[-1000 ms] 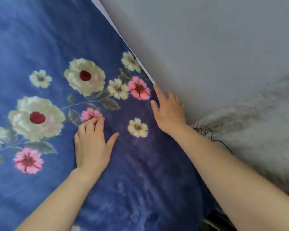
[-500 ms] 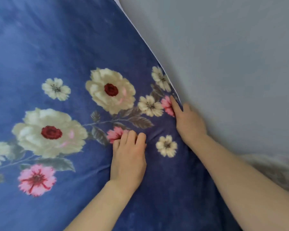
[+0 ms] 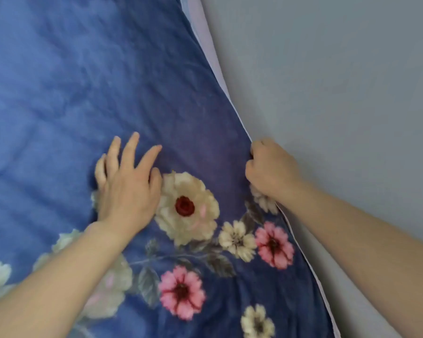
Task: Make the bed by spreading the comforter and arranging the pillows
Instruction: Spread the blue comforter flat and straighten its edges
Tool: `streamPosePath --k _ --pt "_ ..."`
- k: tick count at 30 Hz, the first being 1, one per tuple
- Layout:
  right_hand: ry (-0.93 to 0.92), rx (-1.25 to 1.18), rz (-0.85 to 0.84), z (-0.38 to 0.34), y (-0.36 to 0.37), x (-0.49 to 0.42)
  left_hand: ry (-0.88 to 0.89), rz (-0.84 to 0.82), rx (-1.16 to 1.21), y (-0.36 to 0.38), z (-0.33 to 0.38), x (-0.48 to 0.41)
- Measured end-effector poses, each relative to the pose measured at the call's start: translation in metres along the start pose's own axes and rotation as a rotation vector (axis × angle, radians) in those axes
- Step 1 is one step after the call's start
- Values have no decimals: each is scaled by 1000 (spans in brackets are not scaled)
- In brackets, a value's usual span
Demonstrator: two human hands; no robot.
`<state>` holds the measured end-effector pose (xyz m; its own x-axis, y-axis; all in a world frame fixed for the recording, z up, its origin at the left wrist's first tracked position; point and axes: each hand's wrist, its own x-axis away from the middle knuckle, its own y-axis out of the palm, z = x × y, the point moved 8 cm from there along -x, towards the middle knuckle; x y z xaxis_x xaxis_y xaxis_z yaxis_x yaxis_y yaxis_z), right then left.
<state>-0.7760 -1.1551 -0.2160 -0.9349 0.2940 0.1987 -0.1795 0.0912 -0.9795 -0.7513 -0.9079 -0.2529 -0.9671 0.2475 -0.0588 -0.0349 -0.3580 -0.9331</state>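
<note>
Plain grey wall [image 3: 327,93] at right

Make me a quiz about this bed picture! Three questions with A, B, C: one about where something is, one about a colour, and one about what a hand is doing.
1. Where is the right hand?
A. On a pillow.
B. At the edge of the comforter, beside the grey wall.
C. In the middle of the comforter.

2. What colour is the centre of the big cream flower next to the left hand?
A. Yellow.
B. Green.
C. Dark red.

3. What is the left hand doing?
A. Lying flat on the comforter with fingers spread.
B. Making a fist.
C. Holding a cup.

Answers:
1 B: its fingers curl round the edge right by the wall.
2 C: a dark red spot sits among the cream petals.
3 A: its straight fingers fan out on the blue fabric.
</note>
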Motion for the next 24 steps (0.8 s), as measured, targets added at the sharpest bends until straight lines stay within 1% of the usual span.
streamPosePath --k 1,2,4,7,11,15,17,19,21,22,24 --pt "-33 -32 46 -8 -1 -19 -62 -7 -39 6 -18 -14" --pt "-63 -63 75 -14 -1 -34 -85 -25 -72 13 -29 -19" --pt "-126 -121 76 -25 3 -62 -76 -34 -122 25 -33 -15" --pt "-164 -209 47 -35 13 -107 -86 -26 -109 30 -31 -18" --pt "-71 -370 12 -42 17 -147 -95 -31 -84 27 -34 -23" --pt "-14 -465 39 -54 19 -179 -89 -35 -70 29 -33 -26" --pt "-19 -430 86 -63 20 -186 -93 -33 -61 28 -35 -27" --pt "12 -354 109 -70 23 -184 -98 -29 -48 28 -36 -27" --pt "36 -307 60 -74 30 -181 -104 -32 -42 28 -36 -28" --pt "20 -297 29 -77 31 -179 -106 -37 -39 28 -36 -28" --pt "-82 -237 28 -83 16 -173 -111 -46 -26 29 -37 -29"
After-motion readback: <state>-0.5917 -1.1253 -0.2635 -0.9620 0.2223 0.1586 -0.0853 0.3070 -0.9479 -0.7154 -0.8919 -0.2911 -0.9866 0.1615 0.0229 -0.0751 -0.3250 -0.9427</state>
